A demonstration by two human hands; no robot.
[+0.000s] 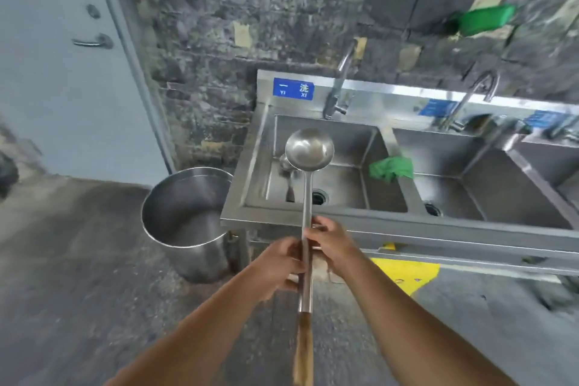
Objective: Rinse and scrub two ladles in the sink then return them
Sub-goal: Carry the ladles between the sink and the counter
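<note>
So, looks like early days: your left grip [283, 263] and right grip [329, 247] both wrap round one ladle [309, 149] over the sink [266, 216]. The second ladle [289, 185] lies in the basin, and scrubbing and returning are left.

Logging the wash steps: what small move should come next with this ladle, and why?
Probably lower the ladle into the left basin, beside the second ladle lying there, under the faucet: the left hand and right hand both grip its shaft, and its bowl hangs above the basin.
</note>
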